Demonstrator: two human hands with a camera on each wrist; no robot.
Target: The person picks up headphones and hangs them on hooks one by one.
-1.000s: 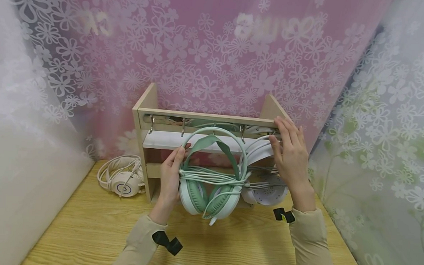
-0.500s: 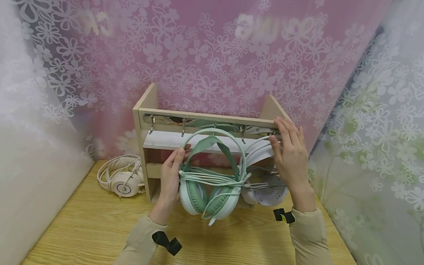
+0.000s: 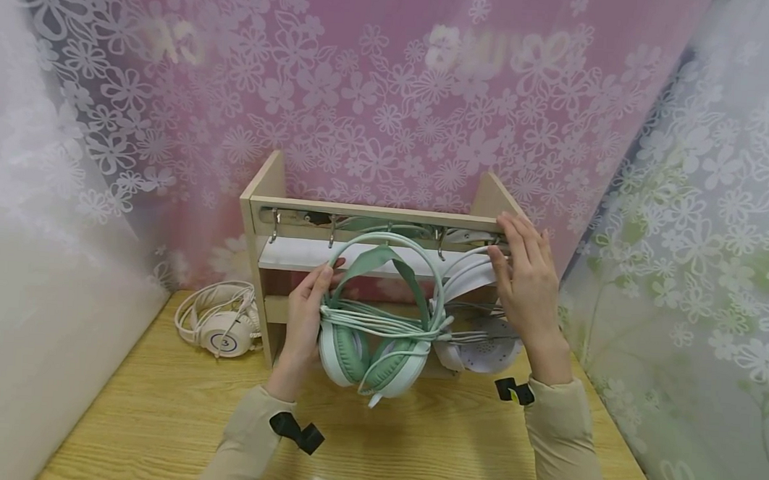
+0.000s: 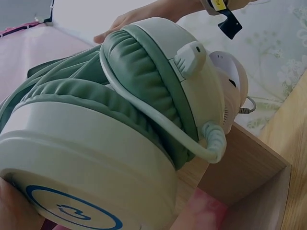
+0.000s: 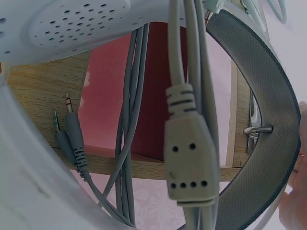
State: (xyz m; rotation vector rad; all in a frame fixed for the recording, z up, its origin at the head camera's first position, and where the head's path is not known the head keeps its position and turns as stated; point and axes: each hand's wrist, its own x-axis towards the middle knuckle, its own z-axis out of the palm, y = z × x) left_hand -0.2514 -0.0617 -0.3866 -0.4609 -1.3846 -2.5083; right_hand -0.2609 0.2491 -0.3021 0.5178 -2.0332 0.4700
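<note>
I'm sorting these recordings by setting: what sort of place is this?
Likely a small screened-off indoor booth, though nothing shows beyond it: flower-printed sheeting rises behind a wood-grain table, on which stands a wooden rack with metal hooks. Green-and-white headphones are held before it.

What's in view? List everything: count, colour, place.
table: 1, wood-yellow, lowest
rack: 1, pale wood, on table
shelf: 1, white, inside rack
hooks: at least 4, silver, rack's front
mint headset: 1, green-white, before rack
white headset: 1, white, rack's right end
cream headset: 1, cream, table, left of rack
backdrop: 1, pink, white-flowered, behind rack
left wall: 1, white, far left
right wall: 1, flowered white, far right
sleeves: 2, beige, foreground
straps: 2, black, at sleeve ends
left hand: 1, bare, holding mint headset
right hand: 1, bare, on rack's top right corner
</note>
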